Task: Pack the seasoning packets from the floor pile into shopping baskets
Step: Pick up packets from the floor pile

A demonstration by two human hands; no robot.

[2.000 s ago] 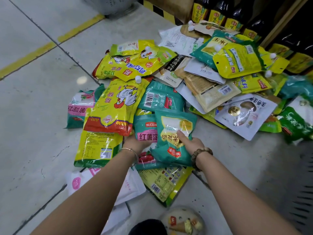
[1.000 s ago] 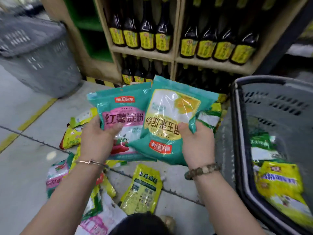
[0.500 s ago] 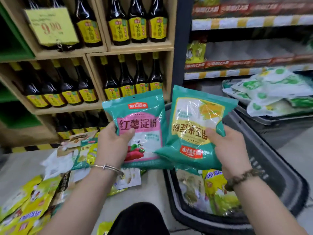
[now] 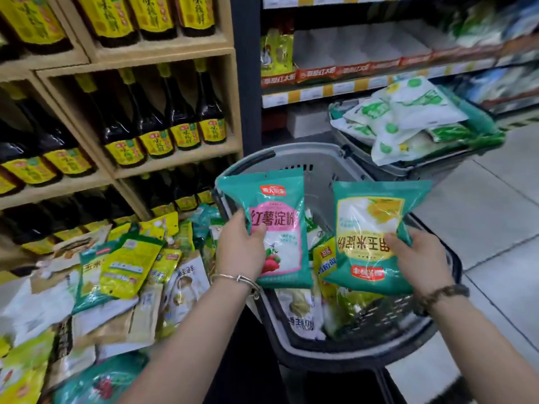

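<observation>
The left hand (image 4: 239, 246) is gripping a teal sweet-potato starch packet (image 4: 281, 205) and the right hand (image 4: 420, 258) a teal corn starch packet (image 4: 370, 217), fingers (image 4: 258, 230) clamped on the glossy, pillowy plastic, holding both above the grey perforated shopping basket (image 4: 320, 355), likely for dropping in; the floor pile (image 4: 122, 272) is lying just left.

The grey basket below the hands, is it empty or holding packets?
Partly filled: a few packets lie in the grey basket, and part of its mesh bottom shows bare.
</observation>
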